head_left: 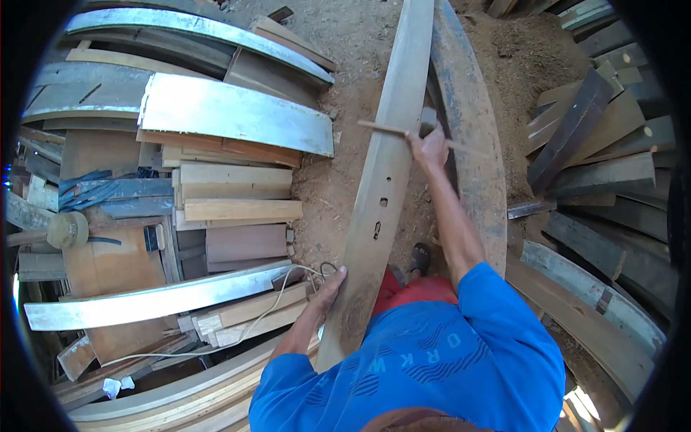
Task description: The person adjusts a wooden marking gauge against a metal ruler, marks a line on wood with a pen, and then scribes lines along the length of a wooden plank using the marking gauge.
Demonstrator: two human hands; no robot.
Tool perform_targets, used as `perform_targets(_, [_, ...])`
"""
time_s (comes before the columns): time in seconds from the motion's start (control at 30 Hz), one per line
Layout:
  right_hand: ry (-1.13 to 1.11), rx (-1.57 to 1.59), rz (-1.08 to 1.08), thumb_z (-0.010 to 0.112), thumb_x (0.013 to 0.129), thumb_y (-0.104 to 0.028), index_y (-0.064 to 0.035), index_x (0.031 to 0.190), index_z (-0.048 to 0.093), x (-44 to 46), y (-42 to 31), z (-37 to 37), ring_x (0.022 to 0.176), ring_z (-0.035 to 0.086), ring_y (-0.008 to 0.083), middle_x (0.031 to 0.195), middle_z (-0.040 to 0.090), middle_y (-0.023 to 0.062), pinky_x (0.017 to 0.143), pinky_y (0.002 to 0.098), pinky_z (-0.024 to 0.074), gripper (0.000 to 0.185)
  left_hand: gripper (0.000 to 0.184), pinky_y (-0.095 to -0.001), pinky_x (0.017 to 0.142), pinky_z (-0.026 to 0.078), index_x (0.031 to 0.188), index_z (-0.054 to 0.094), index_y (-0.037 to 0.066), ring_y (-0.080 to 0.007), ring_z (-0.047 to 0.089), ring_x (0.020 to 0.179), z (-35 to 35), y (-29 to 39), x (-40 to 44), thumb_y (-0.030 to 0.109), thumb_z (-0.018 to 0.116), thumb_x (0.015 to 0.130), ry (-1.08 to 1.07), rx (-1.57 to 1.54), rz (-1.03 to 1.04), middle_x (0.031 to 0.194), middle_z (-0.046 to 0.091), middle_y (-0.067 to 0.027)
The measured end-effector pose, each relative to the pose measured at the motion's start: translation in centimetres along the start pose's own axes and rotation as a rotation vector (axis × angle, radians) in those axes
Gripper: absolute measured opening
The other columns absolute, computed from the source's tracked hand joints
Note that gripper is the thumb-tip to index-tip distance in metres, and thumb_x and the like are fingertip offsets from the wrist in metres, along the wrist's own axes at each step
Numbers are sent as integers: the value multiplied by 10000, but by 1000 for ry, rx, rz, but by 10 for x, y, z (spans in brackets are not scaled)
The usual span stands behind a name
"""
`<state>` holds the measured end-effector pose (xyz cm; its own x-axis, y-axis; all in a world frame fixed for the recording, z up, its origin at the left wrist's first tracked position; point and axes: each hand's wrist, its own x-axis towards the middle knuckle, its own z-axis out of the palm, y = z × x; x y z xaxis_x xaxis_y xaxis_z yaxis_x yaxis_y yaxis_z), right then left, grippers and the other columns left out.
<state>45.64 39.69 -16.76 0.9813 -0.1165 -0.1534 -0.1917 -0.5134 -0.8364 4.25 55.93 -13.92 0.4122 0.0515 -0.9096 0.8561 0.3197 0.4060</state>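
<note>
A long wooden plank [367, 194] runs lengthwise before me, with several small holes cut in its upper face. My left hand [327, 294] grips the plank's left edge near my body, thumb uppermost. Farther up, at the right edge, my right hand [430, 147] is closed around a thin wooden stick [381, 127] lying crosswise over the plank. The stick's right end is blurred. A dark grey block [429, 119] shows just beyond the right fingers; whether it is joined to the stick I cannot tell.
A wide curved timber [475, 144] lies right of the plank. Stacked boards [237, 180] and a white-faced board [237, 111] fill the left side. A pale cord [266, 313] loops near my left hand. More offcuts [604, 165] are piled at right, beside sawdust [522, 65].
</note>
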Motion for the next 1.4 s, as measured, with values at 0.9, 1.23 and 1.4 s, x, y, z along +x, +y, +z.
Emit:
perform_targets(0.9, [125,5,29,916,746,-347,21,1305,629,95,-56,74,1169,663,415,1268,681,263,998,489,516,728,896,-398,1129,403,1448,571,3,-254,551,1333,-73,102,67,761,456,984,-55,128,16,1426,619,-155])
perform_targets(1.23, [354,95,-151,916,735,-321,59,1025,710,263,-53,110,850,732,387,904,750,242,783,456,560,521,952,-403,1146,380,1468,542,-6,-261,515,1363,-92,72,58,797,451,964,-24,112,-18,1444,598,-164])
perform_targets(1.4, [253,-27,-37,904,740,-362,67,1050,713,284,-73,93,930,733,444,969,749,282,838,481,562,563,963,-403,1152,372,1478,532,-5,-267,510,1368,-71,137,46,803,448,961,-90,17,-41,1452,592,-165])
